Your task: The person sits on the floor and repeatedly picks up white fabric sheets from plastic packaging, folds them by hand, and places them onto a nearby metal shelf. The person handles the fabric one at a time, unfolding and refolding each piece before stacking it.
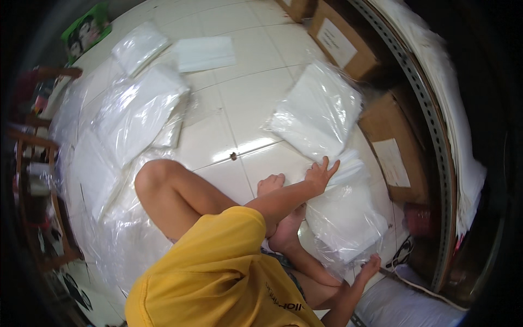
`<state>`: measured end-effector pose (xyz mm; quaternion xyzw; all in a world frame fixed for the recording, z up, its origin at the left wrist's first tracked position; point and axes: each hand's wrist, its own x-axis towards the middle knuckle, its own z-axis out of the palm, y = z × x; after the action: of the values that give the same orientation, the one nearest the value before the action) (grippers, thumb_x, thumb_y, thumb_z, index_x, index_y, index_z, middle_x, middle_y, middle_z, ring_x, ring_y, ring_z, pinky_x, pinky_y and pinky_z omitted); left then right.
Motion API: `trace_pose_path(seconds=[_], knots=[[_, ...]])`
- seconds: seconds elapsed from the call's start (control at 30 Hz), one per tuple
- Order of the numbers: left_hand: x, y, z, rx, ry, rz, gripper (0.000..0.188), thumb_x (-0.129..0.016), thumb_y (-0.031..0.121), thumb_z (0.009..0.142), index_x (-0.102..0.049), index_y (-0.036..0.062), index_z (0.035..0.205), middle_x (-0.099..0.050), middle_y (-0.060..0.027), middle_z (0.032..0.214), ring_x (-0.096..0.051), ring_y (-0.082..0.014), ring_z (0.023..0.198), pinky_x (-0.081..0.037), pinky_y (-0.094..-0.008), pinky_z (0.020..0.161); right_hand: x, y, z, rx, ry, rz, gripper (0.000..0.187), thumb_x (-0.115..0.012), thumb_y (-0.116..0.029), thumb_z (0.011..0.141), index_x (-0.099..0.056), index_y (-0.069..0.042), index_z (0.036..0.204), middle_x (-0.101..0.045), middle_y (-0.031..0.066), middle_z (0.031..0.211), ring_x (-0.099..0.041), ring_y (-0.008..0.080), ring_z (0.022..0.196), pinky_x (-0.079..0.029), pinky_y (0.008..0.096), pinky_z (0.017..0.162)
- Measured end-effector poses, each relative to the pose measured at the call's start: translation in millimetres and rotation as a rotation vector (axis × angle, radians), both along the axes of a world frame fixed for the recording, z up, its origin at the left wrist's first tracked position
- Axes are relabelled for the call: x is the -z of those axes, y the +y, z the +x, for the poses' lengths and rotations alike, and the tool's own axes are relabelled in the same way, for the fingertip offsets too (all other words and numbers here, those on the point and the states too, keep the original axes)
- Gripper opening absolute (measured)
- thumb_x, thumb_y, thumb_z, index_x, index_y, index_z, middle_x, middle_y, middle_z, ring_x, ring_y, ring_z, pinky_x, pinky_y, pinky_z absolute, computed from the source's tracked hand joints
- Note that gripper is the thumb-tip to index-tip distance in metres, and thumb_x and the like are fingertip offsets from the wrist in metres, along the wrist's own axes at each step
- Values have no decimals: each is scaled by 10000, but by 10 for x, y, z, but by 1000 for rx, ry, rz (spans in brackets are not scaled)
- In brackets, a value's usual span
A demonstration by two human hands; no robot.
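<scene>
A clear plastic bag (348,223) with flat white sheets inside lies on the floor by my crossed legs. At its far end a fanned white stack (348,169) sticks out. My left hand (322,177) is over that end, its fingers spread and apart; whether the fingertips touch the stack I cannot tell. My right hand (371,265) has its fingers closed at the near edge of the bag, pinching the loose plastic. Just beyond the left hand lies a larger plastic-wrapped white bundle (318,109).
Several wrapped white bundles (144,109) and loose plastic lie to the left. A flat white sheet (206,53) is farther off. Cardboard boxes (395,147) stand under a metal shelf (436,120) at right. A wooden rack (41,141) is at far left, and a stuffed pale sack (414,305) lies lower right.
</scene>
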<state>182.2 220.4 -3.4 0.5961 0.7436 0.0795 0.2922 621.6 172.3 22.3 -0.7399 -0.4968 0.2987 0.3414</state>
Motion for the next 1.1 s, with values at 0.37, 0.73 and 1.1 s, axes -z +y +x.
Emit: trace_pose_path(seconds=[0.37, 0.73, 1.1], knots=[[52, -131, -366, -138, -358, 124, 938, -663, 23, 750, -155, 206, 1518, -408, -241, 1295, -595, -406, 1055, -531, -475, 830, -982, 109, -176, 87, -27, 67, 263, -513, -240, 958, -615, -34, 1084, -634, 71, 971, -602, 144, 793, -482, 275, 605], [-1445, -1169, 120, 204, -1196, 982, 949, -785, 376, 757, -276, 52, 1490, -377, -257, 1467, -312, -335, 1392, -244, -468, 1140, -1690, 13, -2528, -737, 65, 109, 234, -492, -92, 939, -633, 35, 1076, -657, 148, 1026, -640, 195, 872, -524, 305, 725], [-2428, -4393, -1660, -1366, -804, 863, 402, -537, 255, 945, -538, 51, 1290, -577, -138, 1206, -578, -220, 1073, -460, -373, 970, -2752, -176, -4288, -1650, 154, 249, 237, -472, 57, 920, -651, 103, 1068, -680, 225, 1081, -679, 246, 951, -565, 335, 844]])
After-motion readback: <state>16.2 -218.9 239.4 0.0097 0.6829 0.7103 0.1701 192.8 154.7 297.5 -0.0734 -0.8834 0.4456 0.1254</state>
